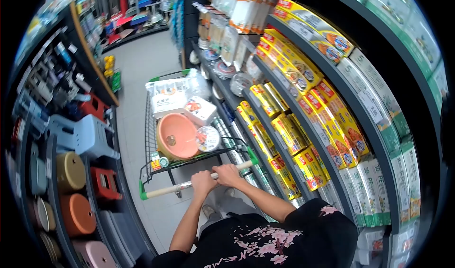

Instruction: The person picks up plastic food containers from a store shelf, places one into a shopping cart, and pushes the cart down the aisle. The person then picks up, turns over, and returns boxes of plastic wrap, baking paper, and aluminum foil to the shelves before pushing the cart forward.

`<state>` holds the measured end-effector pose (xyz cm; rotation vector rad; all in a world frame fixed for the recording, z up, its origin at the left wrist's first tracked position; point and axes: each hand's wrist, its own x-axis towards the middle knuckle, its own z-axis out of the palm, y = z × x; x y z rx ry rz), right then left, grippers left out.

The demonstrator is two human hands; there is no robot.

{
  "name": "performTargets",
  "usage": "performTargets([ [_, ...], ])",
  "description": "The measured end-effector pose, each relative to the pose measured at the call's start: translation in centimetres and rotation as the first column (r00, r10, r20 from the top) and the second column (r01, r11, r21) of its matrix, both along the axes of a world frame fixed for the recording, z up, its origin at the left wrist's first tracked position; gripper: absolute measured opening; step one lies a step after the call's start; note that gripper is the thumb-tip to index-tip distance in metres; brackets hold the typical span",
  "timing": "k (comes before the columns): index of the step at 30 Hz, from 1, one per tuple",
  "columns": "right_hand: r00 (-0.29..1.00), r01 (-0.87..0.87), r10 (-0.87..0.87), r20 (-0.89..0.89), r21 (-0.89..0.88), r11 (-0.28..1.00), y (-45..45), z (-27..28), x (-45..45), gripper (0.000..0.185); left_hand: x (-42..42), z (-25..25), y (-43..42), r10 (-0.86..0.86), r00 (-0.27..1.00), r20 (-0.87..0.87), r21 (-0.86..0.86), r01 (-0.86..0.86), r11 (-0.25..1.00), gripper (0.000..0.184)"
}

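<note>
Both my hands are wrapped round the pale handlebar (pixel 166 190) of a shopping cart (pixel 150 121), close together near its middle. My left hand (pixel 203 181) is closed on the bar, and my right hand (pixel 227 174) grips it just to the right. Green end caps finish the bar on both sides. In the basket sit a pink-orange basin (pixel 179 136), a round clear-lidded tub (pixel 207 138), a white package with a red print (pixel 198 110) and a large white plastic-wrapped pack (pixel 168 96). A small green and yellow box (pixel 159 162) lies at the near left corner.
Shelves with yellow boxes (pixel 327 121) and yellow rolls (pixel 286 134) run close along the right. On the left, shelves hold a blue stool (pixel 80 133) and an orange bucket (pixel 78 214). Grey tiled floor (pixel 142 55) leads to brooms and dustpans (pixel 140 18) at the far end.
</note>
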<state>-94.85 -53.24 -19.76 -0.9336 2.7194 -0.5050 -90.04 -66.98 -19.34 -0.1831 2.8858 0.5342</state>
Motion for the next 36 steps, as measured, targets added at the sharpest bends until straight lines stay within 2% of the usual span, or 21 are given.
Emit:
performTargets([
  [6, 0.987, 0.082, -0.103, -0.126, -0.160, 0.984, -1.3, -1.7, -4.5, 0.025, -5.4, 0.1, -1.1, 0.013, 1.000, 0.021, -0.065, -0.012, 0.998, 0.034],
  [11, 0.985, 0.123, -0.150, -0.088, -0.255, 0.959, -1.4, -1.2, -5.6, 0.029, -8.4, -2.0, -2.9, 0.021, 0.998, -0.060, -0.036, -0.023, 0.999, 0.030],
  [13, 0.978, 0.096, -0.166, -0.123, -0.444, 0.891, -0.9, -1.0, -6.1, 0.034, -9.2, -2.0, -2.9, -0.018, 1.000, -0.008, -0.004, 0.018, 1.000, 0.033],
  [14, 0.988, 0.137, -0.156, 0.002, -0.482, 0.866, -0.5, -1.0, -6.4, 0.037, -9.4, -2.2, -2.6, -0.064, 0.997, -0.042, -0.038, 0.062, 0.997, 0.036],
  [15, 0.987, 0.146, -0.163, 0.006, -0.484, 0.863, -0.1, -0.9, -6.6, 0.037, -9.5, -2.1, -2.2, -0.109, 0.992, -0.071, -0.074, 0.104, 0.992, 0.039],
  [17, 0.972, 0.233, -0.178, 0.153, -0.563, 0.793, 0.7, -0.8, -7.1, 0.039, -10.1, 0.8, -0.9, -0.140, 0.990, -0.011, -0.066, 0.139, 0.988, 0.041],
  [18, 0.972, 0.235, -0.180, 0.152, -0.565, 0.791, 1.3, -0.3, -7.5, 0.039, -10.8, 1.4, -0.5, -0.155, 0.987, -0.038, 0.040, 0.156, 0.987, 0.040],
  [19, 0.939, 0.308, -0.114, 0.325, -0.642, 0.702, 2.3, 0.7, -7.7, 0.040, -11.4, 2.3, 0.1, -0.168, 0.984, -0.060, 0.148, 0.175, 0.973, 0.038],
  [20, 0.881, 0.390, -0.025, 0.473, -0.694, 0.605, 3.5, 1.7, -7.8, 0.040, -11.9, 3.1, 0.7, -0.172, 0.983, -0.058, 0.149, 0.179, 0.972, 0.038],
  [21, 0.881, 0.394, -0.033, 0.472, -0.693, 0.604, 4.8, 3.0, -8.1, 0.040, -12.6, 4.5, 1.5, -0.175, 0.984, -0.016, 0.379, 0.168, 0.910, 0.038],
  [22, 0.838, 0.459, 0.026, 0.545, -0.730, 0.506, 6.2, 4.6, -8.3, 0.041, -13.5, 6.0, 2.4, -0.190, 0.982, 0.025, 0.587, 0.139, 0.798, 0.037],
  [23, 0.790, 0.526, 0.092, 0.606, -0.748, 0.404, 7.7, 6.3, -8.5, 0.041, -14.1, 7.5, 3.6, -0.200, 0.979, 0.023, 0.589, 0.149, 0.794, 0.037],
  [24, 0.794, 0.535, 0.062, 0.605, -0.743, 0.403, 9.4, 8.3, -8.8, 0.041, -14.6, 9.2, 5.0, -0.205, 0.978, -0.026, 0.689, 0.166, 0.705, 0.037],
  [25, 0.790, 0.553, 0.083, 0.607, -0.764, 0.331, 10.8, 10.0, -9.0, 0.043, -15.2, 10.9, 6.3, -0.206, 0.976, -0.072, 0.775, 0.185, 0.605, 0.037],
  [29, 0.908, 0.418, -0.170, 0.382, -0.836, 0.356, 15.8, 17.3, -8.7, 0.043, -18.0, 16.3, 10.6, -0.321, 0.917, -0.238, 0.839, 0.360, 0.408, 0.038],
  [30, 0.900, 0.433, -0.229, 0.370, -0.821, 0.373, 16.7, 19.5, -8.3, 0.045, -18.4, 18.2, 11.8, -0.331, 0.920, -0.210, 0.879, 0.326, 0.349, 0.038],
  [31, 0.906, 0.408, -0.277, 0.321, -0.838, 0.362, 17.6, 20.4, -8.0, 0.045, -19.0, 19.0, 12.7, -0.355, 0.903, -0.242, 0.876, 0.361, 0.321, 0.038],
  [33, 0.895, 0.376, -0.399, 0.201, -0.819, 0.432, 19.1, 22.7, -7.3, 0.045, -19.9, 21.4, 14.4, -0.414, 0.867, -0.277, 0.884, 0.399, 0.243, 0.038],
  [35, 0.879, 0.358, -0.455, 0.139, -0.824, 0.439, 20.2, 24.8, -6.6, 0.045, -20.6, 24.4, 15.8, -0.440, 0.821, -0.363, 0.838, 0.495, 0.231, 0.034],
  [36, 0.858, 0.342, -0.507, 0.075, -0.821, 0.457, 20.6, 26.0, -6.3, 0.044, -21.1, 25.5, 16.1, -0.432, 0.824, -0.367, 0.852, 0.484, 0.199, 0.032],
])
